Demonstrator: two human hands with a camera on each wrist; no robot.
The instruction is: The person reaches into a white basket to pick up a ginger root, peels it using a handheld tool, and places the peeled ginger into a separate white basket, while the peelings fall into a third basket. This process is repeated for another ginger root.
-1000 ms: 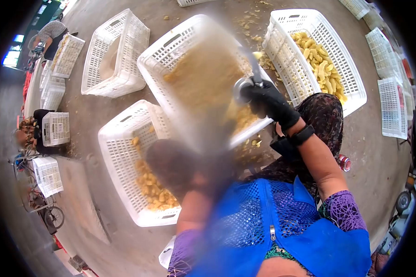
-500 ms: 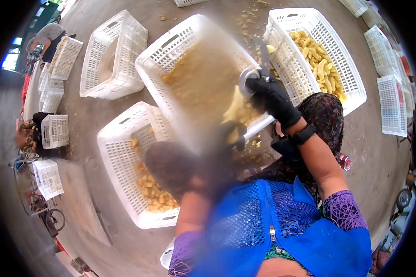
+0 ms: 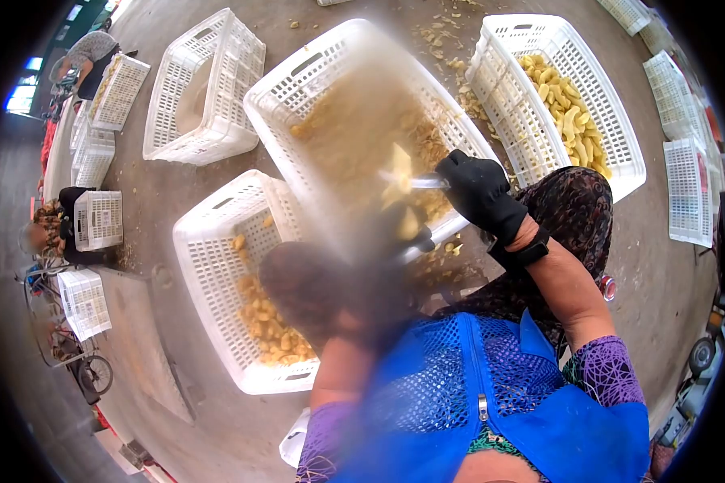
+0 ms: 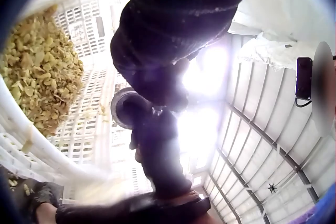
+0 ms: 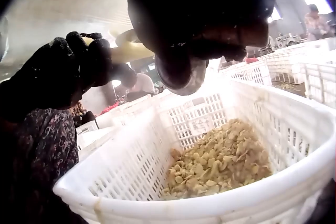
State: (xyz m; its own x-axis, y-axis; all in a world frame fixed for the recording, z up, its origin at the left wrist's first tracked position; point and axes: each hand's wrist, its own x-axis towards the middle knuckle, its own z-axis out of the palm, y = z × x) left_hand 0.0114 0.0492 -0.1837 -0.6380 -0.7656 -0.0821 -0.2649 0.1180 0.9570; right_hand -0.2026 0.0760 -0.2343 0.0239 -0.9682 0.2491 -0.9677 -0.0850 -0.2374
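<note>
1. A worker wears a bright blue vest [image 3: 588,427], its mesh front closed by a zip with a metal pull [image 3: 482,406].
2. Purple, web-patterned sleeves [image 3: 604,374] flank the vest; green-patterned fabric [image 3: 491,441] shows inside its neckline.
3. Beyond the vest: black gloves [image 3: 483,193], a black wristband [image 3: 530,248], dark patterned trousers [image 3: 568,213].

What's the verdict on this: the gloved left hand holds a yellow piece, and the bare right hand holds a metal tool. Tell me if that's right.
No: the right hand is not bare. The head view shows it in a black glove, holding the metal tool. The gloved left hand does hold a yellow piece.
</note>
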